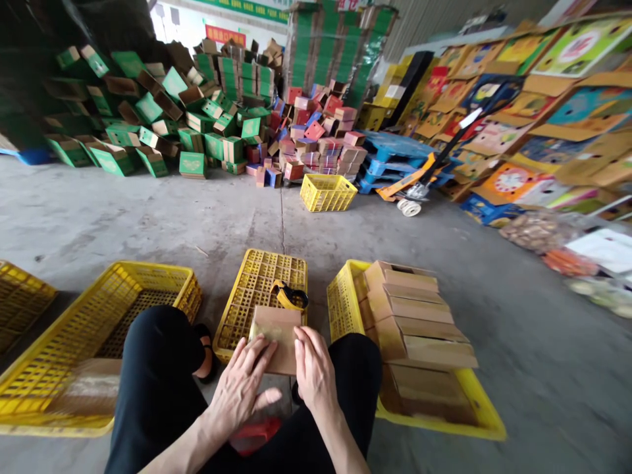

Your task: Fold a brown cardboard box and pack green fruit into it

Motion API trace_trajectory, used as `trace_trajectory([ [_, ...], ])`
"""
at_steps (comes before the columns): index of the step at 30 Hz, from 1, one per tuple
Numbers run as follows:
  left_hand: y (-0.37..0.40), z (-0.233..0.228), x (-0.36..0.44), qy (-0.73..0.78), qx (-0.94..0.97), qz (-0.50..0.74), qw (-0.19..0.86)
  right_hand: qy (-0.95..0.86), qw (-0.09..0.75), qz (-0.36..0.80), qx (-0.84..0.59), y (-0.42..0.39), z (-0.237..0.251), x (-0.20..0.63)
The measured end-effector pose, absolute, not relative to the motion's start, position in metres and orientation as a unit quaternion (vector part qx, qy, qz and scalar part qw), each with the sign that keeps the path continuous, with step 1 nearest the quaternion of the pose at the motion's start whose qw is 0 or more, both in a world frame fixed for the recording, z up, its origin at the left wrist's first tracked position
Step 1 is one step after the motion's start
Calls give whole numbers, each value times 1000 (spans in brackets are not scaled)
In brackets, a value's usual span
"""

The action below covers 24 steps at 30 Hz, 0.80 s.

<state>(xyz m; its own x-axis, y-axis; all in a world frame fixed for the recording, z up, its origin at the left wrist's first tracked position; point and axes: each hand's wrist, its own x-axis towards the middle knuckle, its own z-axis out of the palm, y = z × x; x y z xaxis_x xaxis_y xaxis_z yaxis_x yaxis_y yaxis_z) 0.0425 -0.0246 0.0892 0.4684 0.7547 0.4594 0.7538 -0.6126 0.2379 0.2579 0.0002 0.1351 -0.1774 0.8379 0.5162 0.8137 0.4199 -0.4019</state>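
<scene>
Flat cardboard box point(274, 339) on my upturned yellow crate point(257, 289)

My left hand point(244, 385) and right hand point(313, 368) lie open-palmed on it, gripping nothing; tape dispenser point(289, 296) just beyond.

Almost nothing can be read. Far off on the wall hangs a red sign point(224, 34) with pale characters, too blurred to make out. Above it, along the top edge, runs a green banner point(249, 8) with yellow characters, likewise unreadable. At the far right, a printed carton point(513, 179) shows a clock face whose numerals are too small to tell. The green boxes point(192, 162) bear pale marks that cannot be read.
</scene>
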Motion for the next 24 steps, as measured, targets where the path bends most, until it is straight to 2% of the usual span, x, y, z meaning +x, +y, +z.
trace_trajectory([
  [6, -5, 101, 41, 466, 840, 277, 14, -745, 371, 26, -554, -2, 129, 258],
  [11, 5, 101, 41, 468, 840, 275, 13, -762, 336, -14, -553, -1, 130, 235],
  [17, 5, 101, 31, 460, 854, 243, -2, -769, 332, 30, -545, 4, 129, 224],
  [24, -2, 92, 41, 482, 820, 298, 86, -729, 388, 54, -561, -4, 115, 239],
])
